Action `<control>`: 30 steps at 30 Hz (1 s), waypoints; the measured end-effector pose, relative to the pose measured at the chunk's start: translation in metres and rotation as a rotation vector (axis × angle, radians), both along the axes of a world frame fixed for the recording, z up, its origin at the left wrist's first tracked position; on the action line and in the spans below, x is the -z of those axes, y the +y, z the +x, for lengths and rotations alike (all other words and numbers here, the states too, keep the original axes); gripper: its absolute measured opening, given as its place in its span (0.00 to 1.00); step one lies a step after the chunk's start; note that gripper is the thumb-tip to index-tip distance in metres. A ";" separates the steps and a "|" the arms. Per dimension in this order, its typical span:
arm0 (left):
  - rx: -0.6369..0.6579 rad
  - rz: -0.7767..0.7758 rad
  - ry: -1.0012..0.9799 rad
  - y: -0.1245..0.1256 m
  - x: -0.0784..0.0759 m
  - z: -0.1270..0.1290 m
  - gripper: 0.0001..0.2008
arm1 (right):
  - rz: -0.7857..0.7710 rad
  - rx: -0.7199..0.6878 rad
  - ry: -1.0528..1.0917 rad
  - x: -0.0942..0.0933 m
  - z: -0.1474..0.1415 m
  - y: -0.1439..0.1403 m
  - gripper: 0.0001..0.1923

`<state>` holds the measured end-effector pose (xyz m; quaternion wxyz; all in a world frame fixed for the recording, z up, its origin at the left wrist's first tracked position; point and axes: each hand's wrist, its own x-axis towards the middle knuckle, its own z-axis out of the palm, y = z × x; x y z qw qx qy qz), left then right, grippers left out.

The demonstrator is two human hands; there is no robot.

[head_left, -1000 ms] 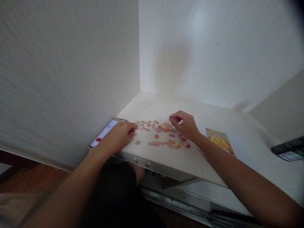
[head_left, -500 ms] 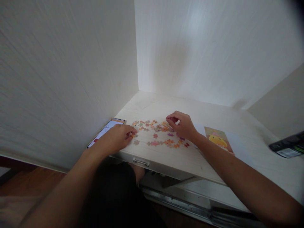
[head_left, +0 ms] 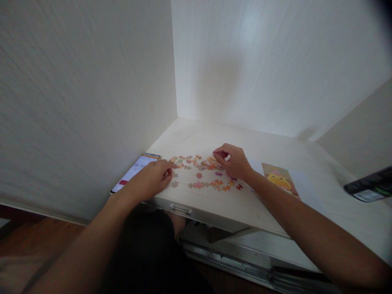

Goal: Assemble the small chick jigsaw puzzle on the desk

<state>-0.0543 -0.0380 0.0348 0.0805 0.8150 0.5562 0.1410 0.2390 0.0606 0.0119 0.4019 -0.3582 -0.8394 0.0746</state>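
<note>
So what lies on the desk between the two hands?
In the head view, loose puzzle pieces lie scattered on the desk between the left hand and the right hand.

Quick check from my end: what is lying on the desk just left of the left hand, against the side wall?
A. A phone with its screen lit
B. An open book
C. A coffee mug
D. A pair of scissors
A. A phone with a lit screen lies flat on the desk beside the left hand, at the left end of the scattered puzzle pieces.
</note>
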 end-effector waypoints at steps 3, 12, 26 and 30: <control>0.006 0.016 0.011 0.000 0.000 0.000 0.16 | 0.000 -0.004 0.006 0.000 0.000 0.000 0.05; 0.085 0.149 0.056 0.011 0.014 0.008 0.18 | 0.022 0.016 0.031 0.000 0.001 0.004 0.04; 0.061 0.269 0.109 0.003 0.023 0.028 0.17 | -0.293 -0.213 -0.296 0.003 0.024 0.025 0.06; 0.124 0.272 0.072 -0.003 0.024 0.041 0.17 | -0.312 -0.222 -0.290 0.002 0.022 0.023 0.04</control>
